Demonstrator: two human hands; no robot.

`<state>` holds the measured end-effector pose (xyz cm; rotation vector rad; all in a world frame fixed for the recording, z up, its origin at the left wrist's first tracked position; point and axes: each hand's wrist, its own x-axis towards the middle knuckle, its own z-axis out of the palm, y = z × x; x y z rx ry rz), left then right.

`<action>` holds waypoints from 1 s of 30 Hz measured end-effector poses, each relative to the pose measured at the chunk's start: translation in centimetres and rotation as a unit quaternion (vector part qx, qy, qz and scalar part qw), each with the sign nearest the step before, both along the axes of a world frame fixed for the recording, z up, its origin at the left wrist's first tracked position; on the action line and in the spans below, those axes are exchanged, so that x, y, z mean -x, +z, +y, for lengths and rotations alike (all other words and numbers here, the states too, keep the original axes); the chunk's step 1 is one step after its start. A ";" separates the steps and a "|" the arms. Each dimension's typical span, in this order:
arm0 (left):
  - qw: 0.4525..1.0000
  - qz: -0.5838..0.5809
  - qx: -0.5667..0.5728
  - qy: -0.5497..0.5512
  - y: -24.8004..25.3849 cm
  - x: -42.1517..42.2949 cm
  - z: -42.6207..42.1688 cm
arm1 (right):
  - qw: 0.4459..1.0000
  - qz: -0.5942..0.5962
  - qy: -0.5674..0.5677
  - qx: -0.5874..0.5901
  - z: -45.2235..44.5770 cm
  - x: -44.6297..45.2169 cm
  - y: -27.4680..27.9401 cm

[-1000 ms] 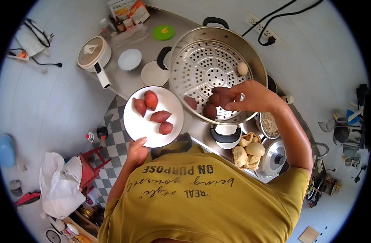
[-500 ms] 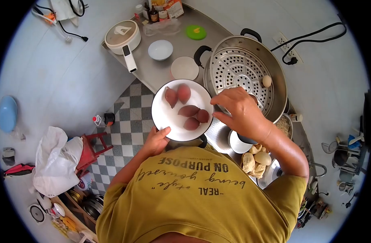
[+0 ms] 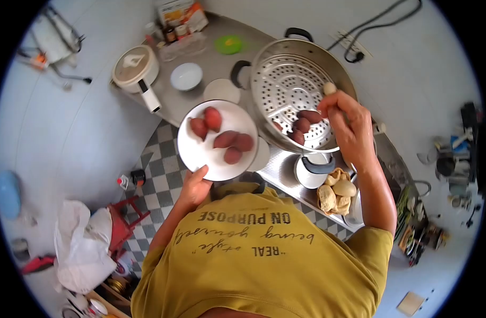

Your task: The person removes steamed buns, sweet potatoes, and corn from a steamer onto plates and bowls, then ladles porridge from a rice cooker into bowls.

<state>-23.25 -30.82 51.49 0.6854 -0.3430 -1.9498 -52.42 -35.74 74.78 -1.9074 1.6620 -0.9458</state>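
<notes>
My left hand [image 3: 196,186] grips the near rim of a white dish [image 3: 200,158], thumb on top. Several small reddish-purple sweet potatoes [image 3: 225,139] lie in the dish. Over the right side of a large metal steamer [image 3: 264,58], my right hand [image 3: 349,119] has its fingers curled together at the end of a dark sweet potato [image 3: 308,116]. More sweet potatoes [image 3: 297,137] rest beside it on the perforated steamer tray [image 3: 285,79]. A pale egg [image 3: 329,88] sits just beyond my right index finger.
Below the steamer stand a white pot [image 3: 309,177] with a dark handle and a pile of yellowish buns [image 3: 335,193]. A light blue bowl [image 3: 186,77], a lidded white pan [image 3: 136,69] and a green lid [image 3: 228,44] are on the counter. A red stool [image 3: 123,225] stands at left.
My right hand has moved from beside the dish to the right part of the steamer, and its fingers have closed. The sweet potatoes in the steamer now show. The camera view has shifted.
</notes>
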 end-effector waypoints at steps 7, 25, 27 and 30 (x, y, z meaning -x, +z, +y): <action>0.999 -0.033 -0.012 0.007 0.2 1.1 -0.2 | 0.995 -0.083 -0.022 -0.048 -0.8 6.0 -2.7; 0.993 -0.066 -0.050 0.088 0.5 5.6 1.2 | 0.935 0.257 0.225 -0.092 -9.1 12.1 -10.6; 0.992 -0.058 -0.066 0.089 0.9 5.8 1.2 | 0.924 0.292 0.227 -0.100 -9.3 12.7 -11.6; 0.994 -0.059 -0.057 0.075 0.9 5.3 0.6 | 0.929 0.239 0.269 -0.087 -8.6 11.9 -12.0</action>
